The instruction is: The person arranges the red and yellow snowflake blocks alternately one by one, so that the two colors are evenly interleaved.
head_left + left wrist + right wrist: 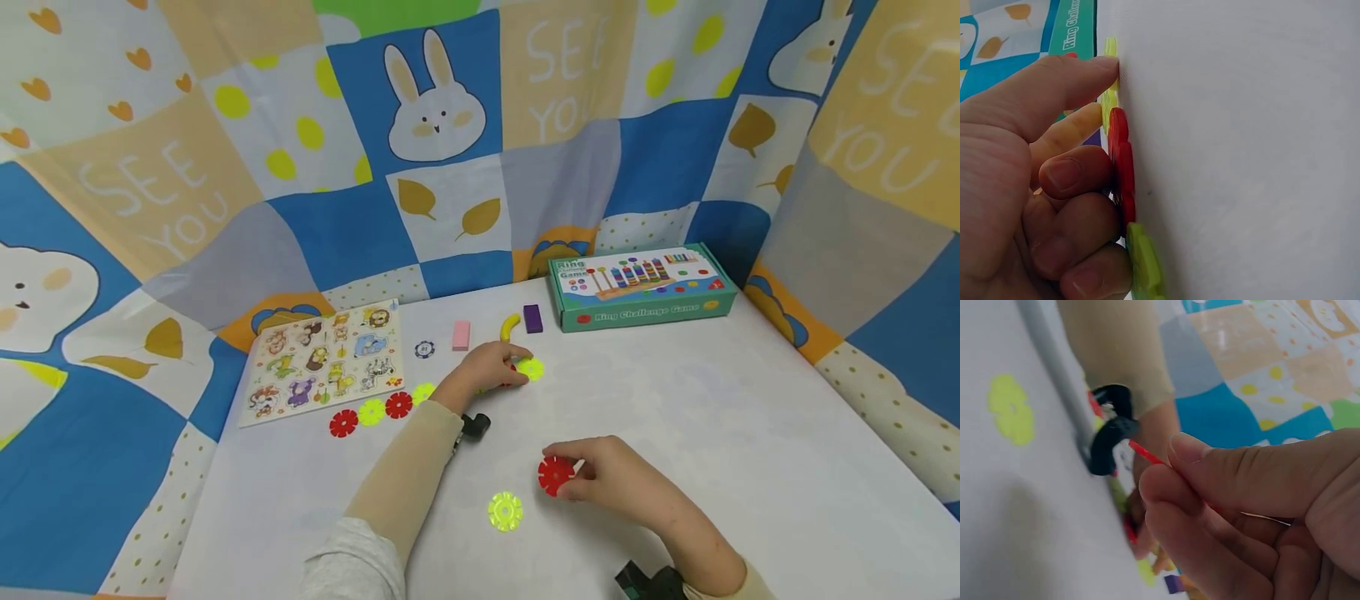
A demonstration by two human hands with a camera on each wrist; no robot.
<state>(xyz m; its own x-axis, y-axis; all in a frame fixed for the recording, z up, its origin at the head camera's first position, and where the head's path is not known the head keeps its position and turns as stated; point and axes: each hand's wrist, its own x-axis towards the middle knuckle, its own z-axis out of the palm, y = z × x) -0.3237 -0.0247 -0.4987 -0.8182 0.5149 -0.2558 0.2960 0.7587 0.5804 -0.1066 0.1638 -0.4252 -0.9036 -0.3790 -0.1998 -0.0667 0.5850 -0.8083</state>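
My left hand (491,368) reaches to the far end of a row of plastic snowflake discs and pinches the yellow-green snowflake disc (532,369) there by its edges, low at the tabletop. Beside it in the left wrist view is a red disc (1122,165), with curled fingers against it. My right hand (618,479) holds a red snowflake disc (556,476) between thumb and fingers, seen edge-on in the right wrist view. A loose yellow-green disc (506,512) lies to its left. The left forearm hides the row's middle; its near end shows a red disc (343,423).
An animal puzzle board (322,362) lies at the back left. Behind the row are a round chip (424,349), a pink block (461,335), a yellow curved piece (510,326) and a purple block (533,318). A green game box (645,287) stands by the patterned cloth.
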